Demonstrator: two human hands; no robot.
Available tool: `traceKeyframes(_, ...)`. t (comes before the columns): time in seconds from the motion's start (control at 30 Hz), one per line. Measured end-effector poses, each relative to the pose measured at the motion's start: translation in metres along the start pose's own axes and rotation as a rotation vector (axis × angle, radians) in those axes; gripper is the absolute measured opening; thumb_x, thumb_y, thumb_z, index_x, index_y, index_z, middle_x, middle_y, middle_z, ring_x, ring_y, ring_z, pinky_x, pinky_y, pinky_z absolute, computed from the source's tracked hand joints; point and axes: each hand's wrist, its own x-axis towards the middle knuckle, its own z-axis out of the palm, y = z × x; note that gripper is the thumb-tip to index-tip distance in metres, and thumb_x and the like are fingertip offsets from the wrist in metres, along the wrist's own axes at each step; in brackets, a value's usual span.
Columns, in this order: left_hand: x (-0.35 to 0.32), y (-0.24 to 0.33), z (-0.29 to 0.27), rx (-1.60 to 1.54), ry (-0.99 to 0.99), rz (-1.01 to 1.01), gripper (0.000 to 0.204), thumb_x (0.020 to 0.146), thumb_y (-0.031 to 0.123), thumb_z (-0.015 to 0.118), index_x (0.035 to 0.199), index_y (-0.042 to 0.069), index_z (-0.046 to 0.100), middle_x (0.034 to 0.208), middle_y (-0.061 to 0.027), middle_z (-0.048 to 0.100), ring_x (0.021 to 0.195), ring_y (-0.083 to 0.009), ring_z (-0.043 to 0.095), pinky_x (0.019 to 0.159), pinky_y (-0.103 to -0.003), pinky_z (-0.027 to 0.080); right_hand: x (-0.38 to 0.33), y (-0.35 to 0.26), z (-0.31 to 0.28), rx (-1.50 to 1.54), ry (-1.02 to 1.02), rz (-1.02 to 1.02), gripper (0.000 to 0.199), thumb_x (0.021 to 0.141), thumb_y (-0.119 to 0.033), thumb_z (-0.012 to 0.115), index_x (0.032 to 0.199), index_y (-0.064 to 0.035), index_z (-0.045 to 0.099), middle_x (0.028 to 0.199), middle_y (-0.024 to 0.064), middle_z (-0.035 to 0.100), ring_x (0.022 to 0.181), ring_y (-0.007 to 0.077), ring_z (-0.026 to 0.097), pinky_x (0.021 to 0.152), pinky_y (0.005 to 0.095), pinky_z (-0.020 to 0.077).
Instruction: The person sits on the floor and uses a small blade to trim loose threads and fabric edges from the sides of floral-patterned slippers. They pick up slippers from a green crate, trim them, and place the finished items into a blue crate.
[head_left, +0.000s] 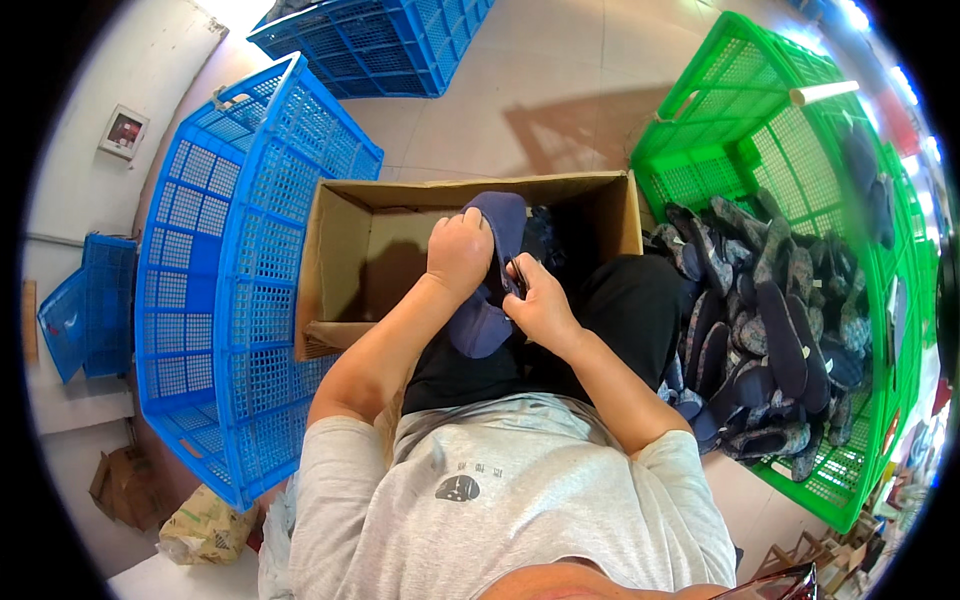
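Over the cardboard box [480, 184], our left hand [460, 252] curls fingers around a navy slipper [508, 222], probably light, soft, best held by its edge; our right hand [543, 303] pinches a dark object [517, 277].

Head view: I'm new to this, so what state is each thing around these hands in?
Left hand: closed on the navy slipper
Right hand: closed on a small dark item, kind unclear
Navy slipper: held, partly covered by the hands
Cardboard box: open, dark things inside
Green crate: open, holding piled slippers
Left blue crate: open
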Motion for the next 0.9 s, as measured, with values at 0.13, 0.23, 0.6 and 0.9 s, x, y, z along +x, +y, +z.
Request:
traceKeyframes(0.13, -0.009, 0.008, -0.011, -0.093, 0.005, -0.008, 0.011, 0.075, 0.012, 0.058, 0.081, 0.003, 0.061, 0.085, -0.0134, 0.055, 0.083, -0.0305, 0.058, 0.089, -0.045, 0.044, -0.006, 0.001, 0.006, -0.004, 0.023, -0.026, 0.024, 0.074, 0.001, 0.061, 0.095, -0.0011, 0.051, 0.084, 0.0131, 0.052, 0.077, 0.0222, 0.051, 0.073, 0.0316, 0.0445)
traceKeyframes(0.23, -0.018, 0.021, -0.017, -0.129, 0.078, -0.056, 0.023, 0.077, 0.012, 0.057, 0.093, -0.003, 0.063, 0.090, -0.0159, 0.057, 0.088, -0.0328, 0.058, 0.103, -0.046, 0.039, -0.009, 0.011, 0.011, 0.035, 0.048, -0.002, 0.022, 0.073, 0.002, 0.061, 0.093, -0.0014, 0.051, 0.081, 0.0106, 0.052, 0.076, 0.0192, 0.050, 0.072, 0.0305, 0.0441)
traceKeyframes(0.6, -0.049, 0.048, -0.041, -0.110, 0.196, -0.133, 0.037, 0.081, 0.016, 0.057, 0.109, -0.007, 0.064, 0.112, -0.0203, 0.062, 0.113, -0.0331, 0.058, 0.111, -0.058, 0.030, -0.017, 0.013, 0.014, 0.310, 0.025, 0.140, 0.021, 0.071, 0.004, 0.062, 0.090, -0.0035, 0.053, 0.080, 0.0006, 0.054, 0.074, 0.0116, 0.049, 0.070, 0.0257, 0.0438)
traceKeyframes(0.9, -0.026, 0.041, -0.030, -0.144, -0.082, -0.225, 0.037, 0.079, 0.022, 0.060, 0.103, -0.007, 0.066, 0.110, -0.0192, 0.064, 0.114, -0.0327, 0.057, 0.115, -0.066, 0.011, -0.010, 0.013, 0.004, 0.072, 0.062, -0.011, 0.020, 0.071, 0.002, 0.060, 0.088, -0.0011, 0.050, 0.079, 0.0099, 0.050, 0.073, 0.0192, 0.049, 0.070, 0.0306, 0.0432)
